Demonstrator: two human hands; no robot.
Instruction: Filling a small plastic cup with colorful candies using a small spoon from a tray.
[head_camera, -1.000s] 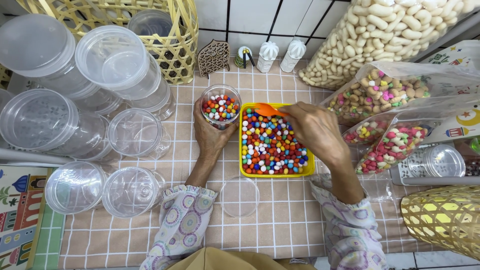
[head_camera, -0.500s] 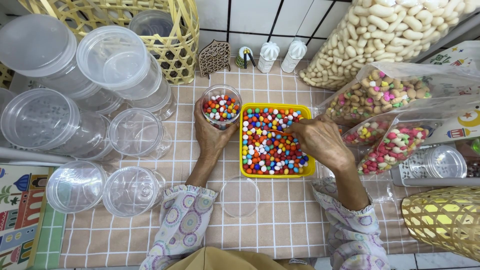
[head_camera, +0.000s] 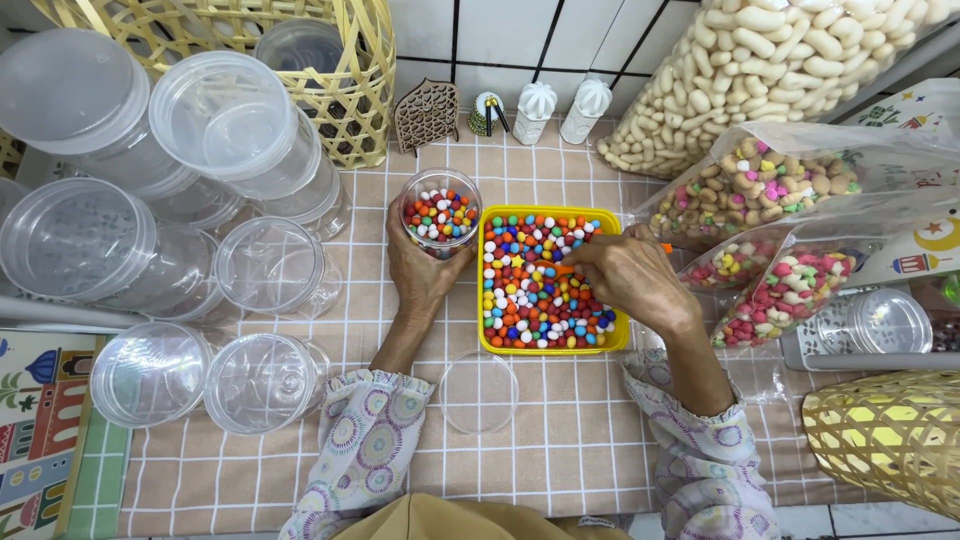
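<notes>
My left hand (head_camera: 418, 272) wraps around the base of a small clear jar (head_camera: 440, 212) partly filled with colourful round candies. Right beside it lies a yellow rectangular tray (head_camera: 555, 345) full of the same candies. My right hand (head_camera: 628, 277) is lowered into the tray and grips an orange scoop (head_camera: 563, 268), whose tip digs among the candies. A clear round lid (head_camera: 479, 392) lies flat on the checked cloth between my forearms.
Several empty clear jars (head_camera: 150, 260) lie stacked at the left. A yellow woven basket (head_camera: 300, 60) stands at the back left, another (head_camera: 890, 440) at the right. Bags of biscuits and sweets (head_camera: 780, 230) crowd the right side. Small ornaments (head_camera: 535, 112) line the tiled wall.
My right hand has dropped from above the jar's rim down and right into the tray, carrying the orange scoop with it. My left hand and the jar have stayed put.
</notes>
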